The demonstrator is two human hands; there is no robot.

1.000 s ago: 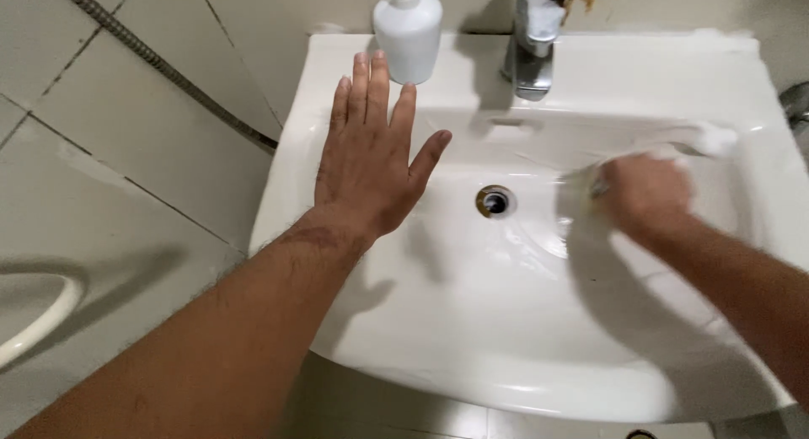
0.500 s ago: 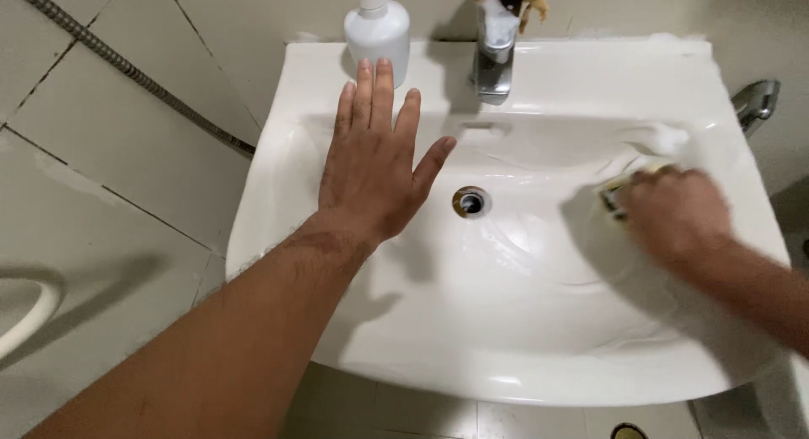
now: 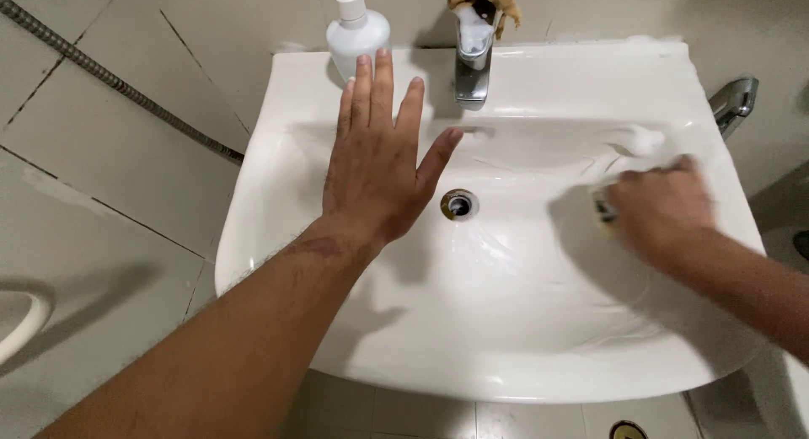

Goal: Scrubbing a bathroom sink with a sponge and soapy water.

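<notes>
My right hand (image 3: 661, 207) has slid up the right slope of the white sink (image 3: 506, 355) — fingers clamped on a small scrubber (image 3: 600, 210), mostly hidden, near a dab of foam (image 3: 645, 138). The scrubbing seems to reach the upper wall now. My left hand (image 3: 377, 165) stays flat, fingers spread, beside the drain (image 3: 458, 204).

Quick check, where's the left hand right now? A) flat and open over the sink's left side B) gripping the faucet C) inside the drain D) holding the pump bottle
A: the left hand lies open, fingers spread, on the left side of the white sink, short of the pump bottle and clear of the faucet and drain.
</notes>
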